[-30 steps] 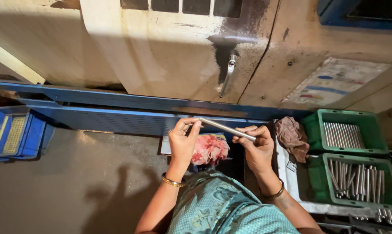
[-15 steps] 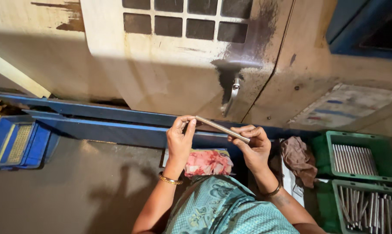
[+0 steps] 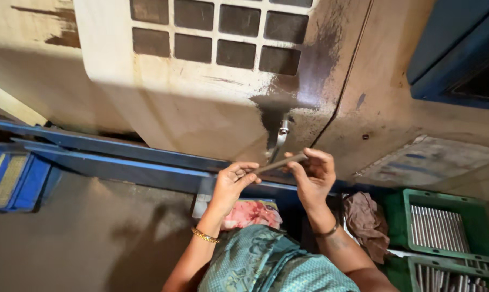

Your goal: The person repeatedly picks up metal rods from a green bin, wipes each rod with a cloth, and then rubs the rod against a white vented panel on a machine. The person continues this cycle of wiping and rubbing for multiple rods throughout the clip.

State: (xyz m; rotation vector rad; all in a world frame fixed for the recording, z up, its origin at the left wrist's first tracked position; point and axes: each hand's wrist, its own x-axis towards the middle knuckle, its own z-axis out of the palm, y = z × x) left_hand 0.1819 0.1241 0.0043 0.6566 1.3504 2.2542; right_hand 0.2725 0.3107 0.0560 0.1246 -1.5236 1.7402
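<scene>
Rod (image 3: 277,163) held level between your two hands
Your left hand (image 3: 231,181) and right hand (image 3: 312,174) each pinch one end before the cream machine (image 3: 201,108).

Stained cream machine panel (image 3: 201,108) with dark grille; blue rail (image 3: 120,162); grey floor (image 3: 82,238); green crates (image 3: 444,227) right.

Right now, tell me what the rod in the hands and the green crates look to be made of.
Rod: likely metal, dull grey-brown, thin and straight, held at its ends by the left hand and right hand.
Green crates: probably moulded plastic, with an even matte colour and thick rims.
</scene>
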